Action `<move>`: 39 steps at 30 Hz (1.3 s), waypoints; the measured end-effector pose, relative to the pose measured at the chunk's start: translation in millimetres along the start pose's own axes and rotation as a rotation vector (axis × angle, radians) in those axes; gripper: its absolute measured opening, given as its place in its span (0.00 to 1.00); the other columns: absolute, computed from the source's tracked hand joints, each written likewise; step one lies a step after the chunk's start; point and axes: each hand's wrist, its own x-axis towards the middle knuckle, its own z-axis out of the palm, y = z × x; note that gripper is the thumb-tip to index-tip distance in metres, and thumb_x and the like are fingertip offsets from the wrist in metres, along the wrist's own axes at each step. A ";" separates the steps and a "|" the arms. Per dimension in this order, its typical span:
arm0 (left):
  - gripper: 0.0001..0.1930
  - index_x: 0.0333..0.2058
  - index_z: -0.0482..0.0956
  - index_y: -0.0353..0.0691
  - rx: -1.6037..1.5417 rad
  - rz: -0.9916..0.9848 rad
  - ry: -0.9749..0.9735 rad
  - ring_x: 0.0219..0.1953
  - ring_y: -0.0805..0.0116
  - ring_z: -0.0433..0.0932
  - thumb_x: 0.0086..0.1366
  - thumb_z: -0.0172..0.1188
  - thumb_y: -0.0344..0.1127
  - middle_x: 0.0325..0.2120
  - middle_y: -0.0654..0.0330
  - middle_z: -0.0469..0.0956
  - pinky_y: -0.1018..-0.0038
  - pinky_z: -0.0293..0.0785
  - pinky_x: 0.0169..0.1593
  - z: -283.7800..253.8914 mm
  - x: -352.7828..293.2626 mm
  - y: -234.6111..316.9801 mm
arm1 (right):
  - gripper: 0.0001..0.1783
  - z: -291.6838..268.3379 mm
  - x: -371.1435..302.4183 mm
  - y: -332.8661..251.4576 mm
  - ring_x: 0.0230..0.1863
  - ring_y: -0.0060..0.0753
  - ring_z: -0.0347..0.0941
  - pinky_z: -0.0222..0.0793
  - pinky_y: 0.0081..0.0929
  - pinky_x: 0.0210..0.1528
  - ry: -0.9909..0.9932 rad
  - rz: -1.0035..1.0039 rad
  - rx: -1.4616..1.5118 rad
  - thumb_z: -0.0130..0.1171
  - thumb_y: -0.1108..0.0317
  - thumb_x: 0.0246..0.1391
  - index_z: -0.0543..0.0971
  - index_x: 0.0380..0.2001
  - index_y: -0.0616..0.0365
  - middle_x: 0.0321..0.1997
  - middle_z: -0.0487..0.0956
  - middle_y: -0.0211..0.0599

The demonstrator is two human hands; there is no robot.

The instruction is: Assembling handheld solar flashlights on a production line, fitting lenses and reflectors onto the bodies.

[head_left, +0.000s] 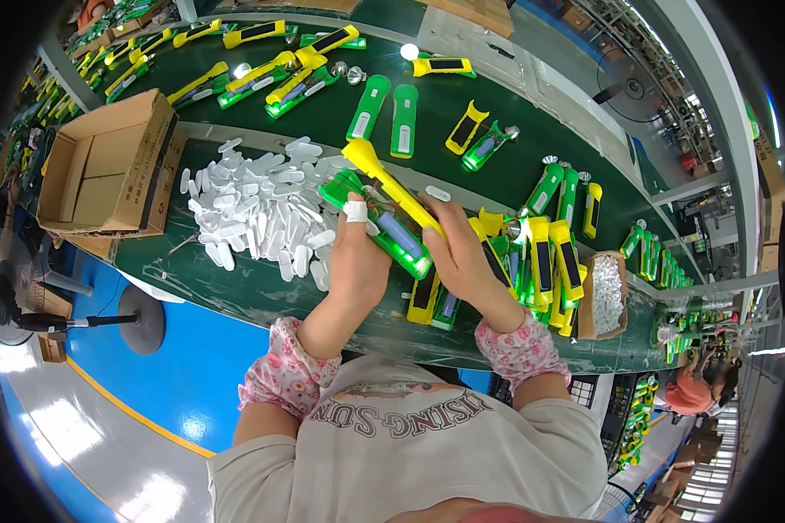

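My left hand [358,266], its thumb wrapped in white tape, is closed round a green flashlight half-shell [403,253]. A purple battery cell [399,234] and thin wires show inside that half. In my right hand [459,253] is a yellow flashlight half-shell [382,179], slanting over the green one, its wide end toward the upper left. A small white oval piece [438,193] shows at my right fingertips; whether they grip it I cannot tell. Beside my left hand spreads a heap of white oval pieces [266,205]. More yellow-and-green flashlights [545,261] are piled right of my right hand.
An open cardboard box [105,166] stands at the left. At the right is a small box of tiny silvery parts [604,295]. Two green shells [403,122] and several opened flashlights [301,87] lie on the far green belt. A pedestal fan [139,320] stands on the floor.
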 end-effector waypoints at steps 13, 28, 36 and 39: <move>0.13 0.46 0.69 0.34 -0.172 0.061 0.181 0.37 0.67 0.77 0.73 0.47 0.39 0.37 0.56 0.75 0.68 0.75 0.43 -1.8 7.6 -3.9 | 0.22 11.5 -8.1 0.5 0.40 0.37 0.70 0.65 0.28 0.44 0.012 -0.022 0.201 0.45 0.66 0.65 0.71 0.57 0.68 0.41 0.72 0.44; 0.16 0.52 0.66 0.40 -0.045 0.143 0.027 0.44 0.65 0.77 0.73 0.51 0.43 0.41 0.55 0.75 0.66 0.75 0.51 2.5 1.3 -16.7 | 0.33 27.4 -26.2 -7.4 0.41 0.37 0.67 0.66 0.29 0.48 -0.039 -0.027 -0.033 0.58 0.75 0.54 0.67 0.65 0.55 0.45 0.63 0.44; 0.19 0.55 0.65 0.32 0.044 0.157 -0.092 0.53 0.58 0.74 0.73 0.52 0.39 0.46 0.51 0.74 0.65 0.70 0.57 8.9 4.7 16.7 | 0.30 17.6 -30.0 0.3 0.54 0.46 0.64 0.62 0.35 0.57 -0.043 -0.131 0.183 0.53 0.78 0.57 0.69 0.64 0.53 0.59 0.62 0.50; 0.20 0.54 0.67 0.38 -0.038 0.021 -0.100 0.50 0.61 0.74 0.70 0.56 0.44 0.44 0.55 0.74 0.62 0.71 0.56 -10.6 1.2 -1.9 | 0.30 27.6 -28.8 -1.1 0.60 0.49 0.62 0.63 0.35 0.58 0.044 -0.265 -0.185 0.58 0.77 0.54 0.72 0.61 0.47 0.61 0.64 0.46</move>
